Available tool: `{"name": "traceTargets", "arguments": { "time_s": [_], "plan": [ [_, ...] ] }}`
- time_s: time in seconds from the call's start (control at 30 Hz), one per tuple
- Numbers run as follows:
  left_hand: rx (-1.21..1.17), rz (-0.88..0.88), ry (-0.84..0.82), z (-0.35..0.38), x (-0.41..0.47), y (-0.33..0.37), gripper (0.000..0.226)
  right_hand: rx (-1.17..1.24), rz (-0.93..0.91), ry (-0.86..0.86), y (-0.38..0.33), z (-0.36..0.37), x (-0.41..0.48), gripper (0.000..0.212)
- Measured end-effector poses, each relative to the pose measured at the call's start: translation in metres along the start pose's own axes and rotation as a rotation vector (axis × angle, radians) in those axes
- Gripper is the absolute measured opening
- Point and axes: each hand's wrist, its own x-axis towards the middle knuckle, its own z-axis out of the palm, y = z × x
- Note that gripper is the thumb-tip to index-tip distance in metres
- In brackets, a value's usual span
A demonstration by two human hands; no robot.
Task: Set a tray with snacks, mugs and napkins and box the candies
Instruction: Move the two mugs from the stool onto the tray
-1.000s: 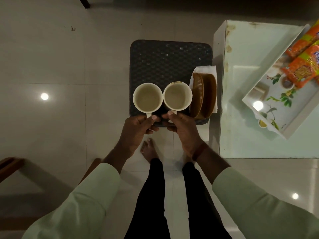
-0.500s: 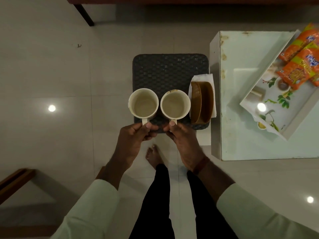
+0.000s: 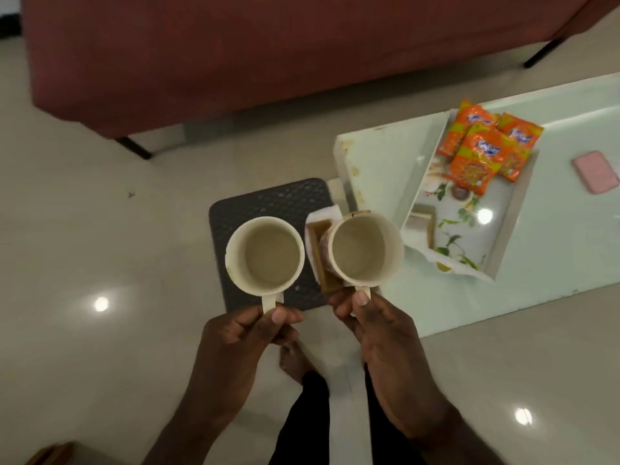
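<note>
My left hand (image 3: 248, 333) grips the handle of a cream mug (image 3: 265, 255), held upright above a dark woven stool (image 3: 268, 199). My right hand (image 3: 379, 330) holds a second cream mug (image 3: 365, 246) by its handle, tilted slightly and raised over the stool's right edge. Behind that mug a brown napkin holder (image 3: 318, 250) with white napkins (image 3: 323, 213) rests on the stool, partly hidden. To the right, a white floral tray (image 3: 469, 229) lies on the glass table (image 3: 553, 263) with three orange snack packets (image 3: 479, 156) at its far end.
A pink flat object (image 3: 595, 172) lies on the table beyond the tray. A dark red sofa (image 3: 268, 55) on black legs fills the far side. Glossy tile floor surrounds the stool; my legs and a bare foot (image 3: 295, 360) are below the hands.
Both mugs have risen off the stool and come closer to the camera. The right mug has swung right toward the table. The view has tilted up, revealing the sofa.
</note>
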Motion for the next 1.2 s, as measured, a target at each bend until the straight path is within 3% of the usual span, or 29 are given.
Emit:
{"name": "traceTargets", "arguments": {
  "time_s": [0.3, 0.63, 0.9, 1.2],
  "plan": [
    [0.047, 0.052, -0.197, 0.146, 0.065, 0.028, 0.023, 0.045, -0.133, 0.200, -0.052, -0.138, 0.048, 0.035],
    [0.094, 0.018, -0.335, 0.293, 0.159, -0.021, 0.026, 0.126, -0.072, 0.342, -0.025, -0.262, 0.137, 0.037],
    [0.205, 0.012, -0.346, 0.327, 0.226, -0.080, 0.027, 0.081, 0.056, 0.329, 0.027, -0.300, 0.195, 0.047],
    [0.248, 0.036, -0.357, 0.338, 0.260, -0.099, 0.026, 0.051, 0.039, 0.287, 0.046, -0.313, 0.226, 0.033]
  ]
}}
